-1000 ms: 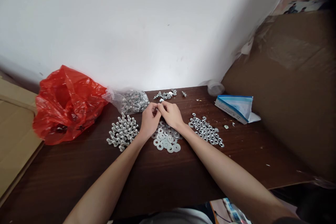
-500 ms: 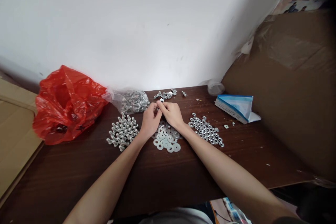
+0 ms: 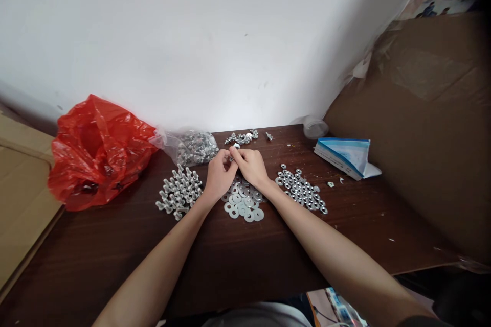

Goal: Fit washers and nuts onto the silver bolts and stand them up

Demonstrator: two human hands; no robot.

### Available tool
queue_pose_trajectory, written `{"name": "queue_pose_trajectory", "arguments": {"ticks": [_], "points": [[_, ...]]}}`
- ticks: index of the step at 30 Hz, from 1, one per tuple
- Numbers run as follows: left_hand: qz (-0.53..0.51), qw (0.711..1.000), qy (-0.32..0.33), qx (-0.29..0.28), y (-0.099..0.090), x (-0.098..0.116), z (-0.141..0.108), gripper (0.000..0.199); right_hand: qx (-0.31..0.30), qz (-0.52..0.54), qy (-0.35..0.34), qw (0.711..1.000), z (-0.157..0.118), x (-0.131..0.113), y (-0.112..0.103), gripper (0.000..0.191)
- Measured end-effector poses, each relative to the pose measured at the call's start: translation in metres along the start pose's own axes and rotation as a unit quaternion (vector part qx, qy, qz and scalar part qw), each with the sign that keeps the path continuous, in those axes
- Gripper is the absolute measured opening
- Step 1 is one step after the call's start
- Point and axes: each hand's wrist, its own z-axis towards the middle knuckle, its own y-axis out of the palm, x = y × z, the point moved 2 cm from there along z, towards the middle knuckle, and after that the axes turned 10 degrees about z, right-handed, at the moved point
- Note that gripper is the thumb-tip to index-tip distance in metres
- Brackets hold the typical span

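My left hand (image 3: 220, 173) and my right hand (image 3: 251, 166) meet at the fingertips above the far side of a pile of flat washers (image 3: 243, 208). Both are closed in a pinch around a small metal fastener (image 3: 231, 159), mostly hidden by the fingers; I cannot tell whether it is a bolt with parts on it. Left of my left hand stand several bolts (image 3: 180, 191) in a cluster. Beyond the right wrist lies a spread of nuts (image 3: 303, 189). Past the fingertips, bolts fitted with washers (image 3: 241, 139) lie in a small heap.
Behind my left hand rests a clear bag of fasteners (image 3: 197, 148), beside a red plastic bag (image 3: 102, 153). A blue-and-white packet (image 3: 341, 157) and a clear plastic cup (image 3: 315, 127) are at the right. Cardboard (image 3: 429, 127) borders the dark table (image 3: 238, 260), with a white wall behind.
Both hands stay in nearly the same place, with only a slight shift of the left fingers. The piles have not visibly changed.
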Motion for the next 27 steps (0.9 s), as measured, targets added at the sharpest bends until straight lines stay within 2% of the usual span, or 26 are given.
{"name": "queue_pose_trajectory", "arguments": {"ticks": [7, 16, 27], "points": [[-0.011, 1.0, -0.014, -0.001, -0.0001, -0.0004, -0.0001, 0.003, 0.004, 0.015, 0.002, 1.0, 0.0003, -0.001, -0.0003, 0.055], [-0.037, 0.999, -0.018, -0.001, 0.0023, -0.0057, 0.0001, 0.007, 0.011, 0.019, -0.003, 1.0, 0.0001, -0.0001, -0.0005, 0.04], [-0.024, 1.0, -0.013, -0.008, 0.0015, -0.0049, -0.0002, 0.007, 0.001, 0.026, -0.008, 1.0, 0.0011, 0.0004, -0.0003, 0.052]]}}
